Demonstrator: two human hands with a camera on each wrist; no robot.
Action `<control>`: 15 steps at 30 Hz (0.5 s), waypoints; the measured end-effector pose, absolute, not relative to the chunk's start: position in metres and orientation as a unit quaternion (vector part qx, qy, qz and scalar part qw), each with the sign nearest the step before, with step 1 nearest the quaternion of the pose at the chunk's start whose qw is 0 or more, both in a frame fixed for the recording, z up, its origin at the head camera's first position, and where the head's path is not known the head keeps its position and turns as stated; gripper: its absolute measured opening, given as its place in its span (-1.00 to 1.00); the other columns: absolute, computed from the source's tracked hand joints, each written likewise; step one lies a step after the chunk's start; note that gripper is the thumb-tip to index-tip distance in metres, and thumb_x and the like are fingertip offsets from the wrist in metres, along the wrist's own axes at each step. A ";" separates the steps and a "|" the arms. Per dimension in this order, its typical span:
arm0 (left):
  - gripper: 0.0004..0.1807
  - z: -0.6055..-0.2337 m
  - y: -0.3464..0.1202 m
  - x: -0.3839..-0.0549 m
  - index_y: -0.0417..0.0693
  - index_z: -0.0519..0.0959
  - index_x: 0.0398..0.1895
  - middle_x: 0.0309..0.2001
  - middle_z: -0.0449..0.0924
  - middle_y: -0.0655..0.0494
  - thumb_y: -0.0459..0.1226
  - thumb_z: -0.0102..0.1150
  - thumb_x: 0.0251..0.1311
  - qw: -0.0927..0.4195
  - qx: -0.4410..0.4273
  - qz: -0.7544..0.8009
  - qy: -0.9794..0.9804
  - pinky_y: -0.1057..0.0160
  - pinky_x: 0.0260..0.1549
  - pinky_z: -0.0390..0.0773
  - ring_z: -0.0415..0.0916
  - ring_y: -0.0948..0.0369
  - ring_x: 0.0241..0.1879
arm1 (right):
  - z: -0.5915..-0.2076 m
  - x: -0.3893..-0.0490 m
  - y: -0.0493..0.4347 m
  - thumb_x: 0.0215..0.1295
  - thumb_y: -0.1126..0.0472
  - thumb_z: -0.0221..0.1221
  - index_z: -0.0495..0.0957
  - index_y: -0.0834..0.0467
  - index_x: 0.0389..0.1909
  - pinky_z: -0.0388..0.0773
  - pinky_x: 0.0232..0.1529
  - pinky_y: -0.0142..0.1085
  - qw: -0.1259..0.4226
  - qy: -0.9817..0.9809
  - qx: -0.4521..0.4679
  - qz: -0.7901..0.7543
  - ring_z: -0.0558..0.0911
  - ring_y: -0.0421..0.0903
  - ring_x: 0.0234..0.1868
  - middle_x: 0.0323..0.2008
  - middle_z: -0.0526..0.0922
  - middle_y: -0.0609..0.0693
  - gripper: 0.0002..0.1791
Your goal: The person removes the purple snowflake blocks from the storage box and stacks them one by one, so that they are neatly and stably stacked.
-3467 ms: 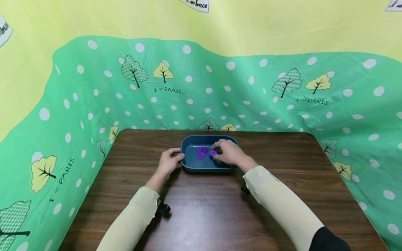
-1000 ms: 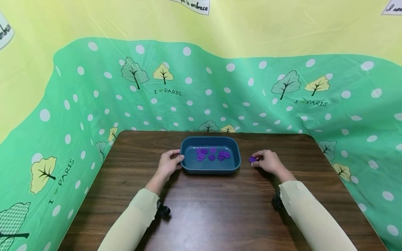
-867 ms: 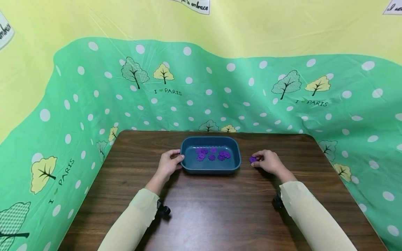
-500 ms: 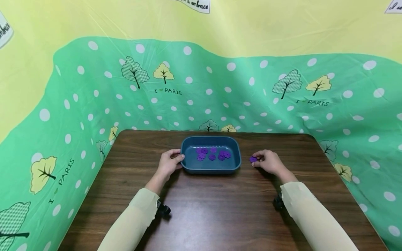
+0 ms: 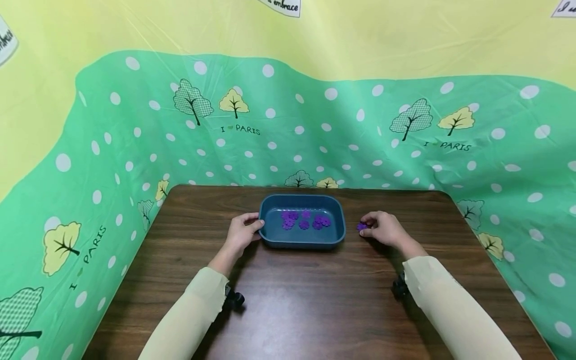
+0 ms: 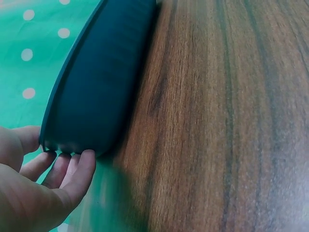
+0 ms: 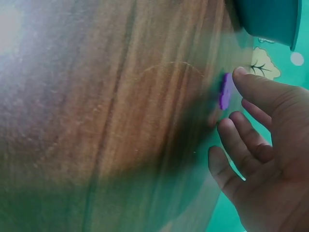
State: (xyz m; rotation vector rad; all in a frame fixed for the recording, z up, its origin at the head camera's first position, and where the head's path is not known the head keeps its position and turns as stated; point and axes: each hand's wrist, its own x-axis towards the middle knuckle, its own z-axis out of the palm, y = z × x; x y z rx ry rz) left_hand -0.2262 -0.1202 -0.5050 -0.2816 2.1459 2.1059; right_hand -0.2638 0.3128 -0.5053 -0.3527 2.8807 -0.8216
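My left hand (image 5: 241,232) holds the left end of a dark blue tray (image 5: 302,245), with the thumb at its rim and the fingers against its outer wall in the left wrist view. Inside the tray lie several small purple flower-shaped pieces (image 5: 304,225). To the right of the tray, my right hand (image 5: 382,227) is at a purple flower-shaped piece (image 5: 362,226) on the table. In the right wrist view a narrow gap shows between the thumb tip and this piece (image 7: 225,92), and the other fingers are spread and loosely bent.
The brown wooden table (image 5: 297,310) bears the tray near its far edge. Behind and beside the table hangs a green and yellow cloth (image 5: 315,125) with dots and trees. A small black device (image 5: 235,300) sits under the left wrist.
Over the last seconds my right hand has moved from inside the tray to the table on the right, with a purple piece now there. My left hand has stayed at the tray.
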 end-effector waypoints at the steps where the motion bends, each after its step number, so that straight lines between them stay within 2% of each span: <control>1: -0.58 -0.505 -0.120 -0.227 -0.37 0.54 0.26 0.02 0.59 -0.24 -0.40 0.24 0.38 0.060 -0.092 0.695 0.710 0.08 -0.14 0.78 0.67 0.03 -0.10 | -0.503 -0.264 0.313 0.25 0.18 0.43 0.66 0.27 0.05 0.65 -0.08 0.02 0.060 0.953 -0.119 -0.272 0.62 0.06 -0.13 -0.10 0.68 0.20 -0.60; 8: -0.58 -0.505 -0.120 -0.227 -0.38 0.53 0.26 0.04 0.58 -0.25 -0.40 0.24 0.38 0.058 -0.094 0.693 0.712 0.09 -0.13 0.77 0.67 0.03 -0.08 | -0.485 -0.268 0.307 0.30 0.17 0.40 0.64 0.26 0.11 0.64 -0.09 0.00 0.037 0.950 -0.137 -0.276 0.62 0.09 -0.08 -0.03 0.66 0.23 -0.58; 15: -0.59 -0.504 -0.121 -0.224 -0.36 0.54 0.26 0.06 0.57 -0.26 -0.40 0.23 0.38 0.058 -0.097 0.692 0.713 0.12 -0.17 0.78 0.67 0.08 -0.13 | -0.461 -0.274 0.284 0.28 0.16 0.42 0.66 0.23 0.09 0.60 -0.04 0.01 0.012 0.945 -0.169 -0.279 0.61 0.09 -0.08 -0.02 0.67 0.20 -0.59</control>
